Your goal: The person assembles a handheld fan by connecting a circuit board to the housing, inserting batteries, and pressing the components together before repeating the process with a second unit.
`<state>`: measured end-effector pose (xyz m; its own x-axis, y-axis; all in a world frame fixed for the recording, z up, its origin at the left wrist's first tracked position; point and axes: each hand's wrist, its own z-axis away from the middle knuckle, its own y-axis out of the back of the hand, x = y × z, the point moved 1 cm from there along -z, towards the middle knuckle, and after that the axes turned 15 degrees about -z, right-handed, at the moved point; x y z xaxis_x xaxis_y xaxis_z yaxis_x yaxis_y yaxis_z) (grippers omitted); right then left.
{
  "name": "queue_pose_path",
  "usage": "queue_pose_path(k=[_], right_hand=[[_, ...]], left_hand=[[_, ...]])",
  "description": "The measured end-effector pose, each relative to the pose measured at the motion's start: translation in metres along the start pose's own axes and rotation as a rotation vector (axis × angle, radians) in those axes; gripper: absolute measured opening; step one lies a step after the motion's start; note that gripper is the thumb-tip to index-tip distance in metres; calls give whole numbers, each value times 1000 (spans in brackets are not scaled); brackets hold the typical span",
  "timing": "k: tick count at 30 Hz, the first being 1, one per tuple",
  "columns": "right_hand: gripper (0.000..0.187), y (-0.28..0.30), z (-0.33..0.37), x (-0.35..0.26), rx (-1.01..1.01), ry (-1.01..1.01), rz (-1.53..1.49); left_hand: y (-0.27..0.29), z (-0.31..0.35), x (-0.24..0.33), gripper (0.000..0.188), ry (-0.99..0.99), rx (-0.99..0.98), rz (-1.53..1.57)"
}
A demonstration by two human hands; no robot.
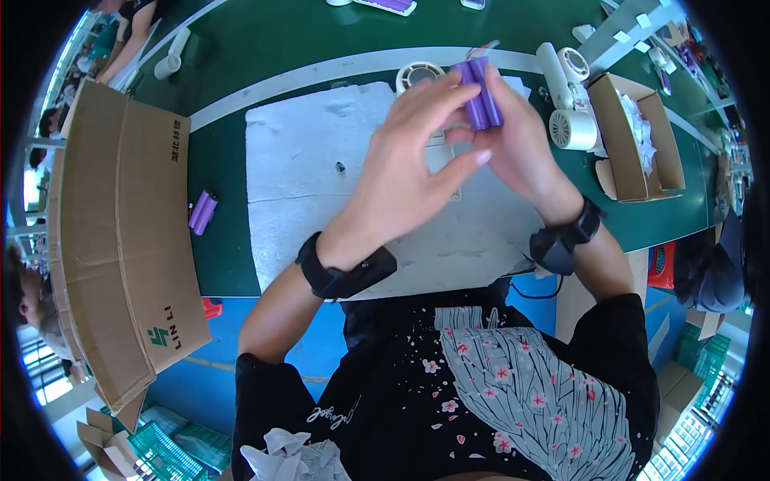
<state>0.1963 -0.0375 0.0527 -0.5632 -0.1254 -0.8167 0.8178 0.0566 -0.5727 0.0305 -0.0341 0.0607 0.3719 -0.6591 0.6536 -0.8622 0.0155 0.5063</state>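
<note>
A purple battery pack (481, 103) of joined cylindrical cells is held up above the foam mat, with thin wires (481, 50) at its far end. My right hand (521, 144) grips the pack from the right. The fingers of my left hand (409, 140) press on its left side, and the left thumb reaches across just below it. Under my hands lies a white fan-like device (419, 74) with a round grille; most of it is hidden by my fingers.
A white foam mat (309, 176) covers part of the green table. At left, another purple battery pack (204, 212) lies beside a large cardboard box (128, 232). To the right are white handheld fans (572, 130) and a small open carton (666, 164) holding white pieces. Another person's arm (128, 50) shows far left.
</note>
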Motion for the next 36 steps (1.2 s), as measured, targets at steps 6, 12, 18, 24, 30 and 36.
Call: queue_pose_path(k=[6,12,18,24,30,36], right_hand=[[33,45,-23,5,98,7,69],[24,40,-10,32,-122,338,681],[38,32,-8,30,-307,571,1038],[42,23,-5,33,-310,615,1126],[41,17,-2,33,-298,552,1129],[38,16,-2,31,-316,508,1129]], left_hand=[[8,7,-41,38,29,-171,-417],[3,-5,-67,33,374,-612,79],[0,6,-75,23,269,-514,167],[4,5,-77,24,248,-530,200],[7,6,-75,25,296,-545,237],[11,3,-76,22,197,-534,145]])
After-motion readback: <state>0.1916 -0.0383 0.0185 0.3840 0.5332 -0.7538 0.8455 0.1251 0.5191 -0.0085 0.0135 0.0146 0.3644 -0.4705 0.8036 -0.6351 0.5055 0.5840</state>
